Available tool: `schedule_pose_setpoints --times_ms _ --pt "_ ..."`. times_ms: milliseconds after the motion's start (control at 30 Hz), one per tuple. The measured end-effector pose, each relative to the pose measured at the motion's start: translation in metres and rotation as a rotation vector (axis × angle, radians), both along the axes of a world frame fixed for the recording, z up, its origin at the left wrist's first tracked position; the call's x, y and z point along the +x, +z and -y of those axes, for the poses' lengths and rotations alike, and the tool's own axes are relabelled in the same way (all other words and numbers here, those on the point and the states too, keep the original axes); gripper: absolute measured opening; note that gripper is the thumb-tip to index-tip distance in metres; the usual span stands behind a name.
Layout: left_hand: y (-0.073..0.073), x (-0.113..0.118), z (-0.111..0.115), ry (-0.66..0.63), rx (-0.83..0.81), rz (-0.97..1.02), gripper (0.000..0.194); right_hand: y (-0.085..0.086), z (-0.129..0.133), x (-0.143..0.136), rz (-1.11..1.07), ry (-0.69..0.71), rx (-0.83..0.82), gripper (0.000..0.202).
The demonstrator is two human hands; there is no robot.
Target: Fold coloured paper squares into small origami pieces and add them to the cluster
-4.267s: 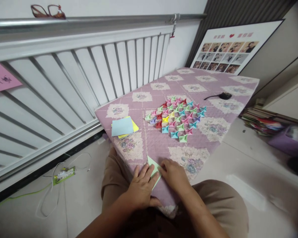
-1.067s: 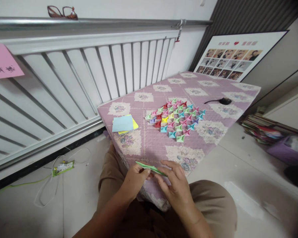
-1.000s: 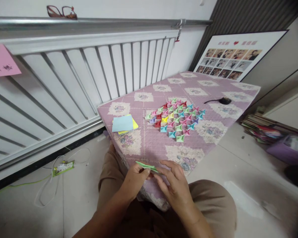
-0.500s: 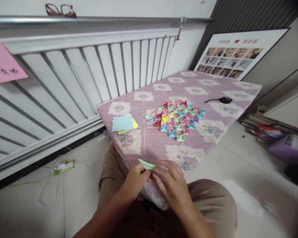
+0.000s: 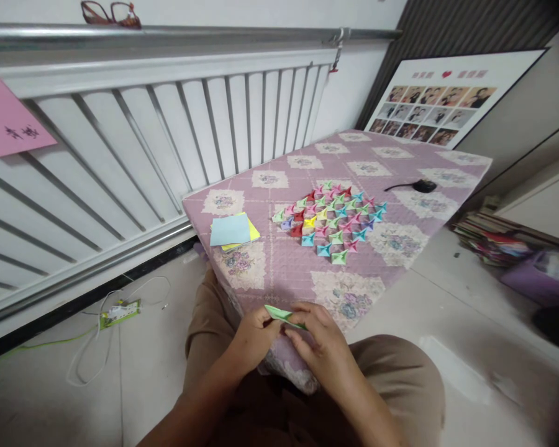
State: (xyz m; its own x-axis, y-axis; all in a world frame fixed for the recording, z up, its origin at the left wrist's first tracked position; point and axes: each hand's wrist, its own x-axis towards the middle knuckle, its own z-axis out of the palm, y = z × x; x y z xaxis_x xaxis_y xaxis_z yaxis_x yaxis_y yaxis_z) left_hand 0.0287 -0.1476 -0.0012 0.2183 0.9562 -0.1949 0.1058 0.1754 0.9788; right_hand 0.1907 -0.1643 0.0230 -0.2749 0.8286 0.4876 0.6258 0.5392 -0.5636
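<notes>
A folded piece of light green paper (image 5: 279,313) is held up near the table's front corner. My left hand (image 5: 256,338) pinches its left end between thumb and fingers. At its right end, my right hand (image 5: 320,335) grips it with bent fingers, which hide part of the paper. Further back on the table sit several small folded paper pieces (image 5: 336,238) in rows of green, pink, blue, red and yellow. To the left lies a stack of paper sheets (image 5: 230,230), light blue on top with yellow beneath.
A purple flowered tablecloth (image 5: 289,273) covers the table. The white radiator (image 5: 149,136) runs along its left side. A small black object with a cable (image 5: 423,185) lies at the right, and a photo board (image 5: 428,102) leans behind. On the floor at left is a power strip (image 5: 120,314).
The green paper has turned from a pointed, tilted shape to a longer, flatter one reaching between both hands. My right fingers have closed over its right end.
</notes>
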Motion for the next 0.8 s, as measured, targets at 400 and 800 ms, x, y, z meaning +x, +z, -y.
schedule_pose_setpoints --times_ms 400,800 --pt "-0.015 -0.011 -0.003 -0.169 -0.013 0.096 0.015 0.008 0.002 0.003 -0.144 0.154 -0.309 0.020" --pt "0.000 -0.018 -0.006 -0.241 -0.070 0.222 0.019 0.010 0.003 0.013 -0.304 0.175 -0.636 0.025"
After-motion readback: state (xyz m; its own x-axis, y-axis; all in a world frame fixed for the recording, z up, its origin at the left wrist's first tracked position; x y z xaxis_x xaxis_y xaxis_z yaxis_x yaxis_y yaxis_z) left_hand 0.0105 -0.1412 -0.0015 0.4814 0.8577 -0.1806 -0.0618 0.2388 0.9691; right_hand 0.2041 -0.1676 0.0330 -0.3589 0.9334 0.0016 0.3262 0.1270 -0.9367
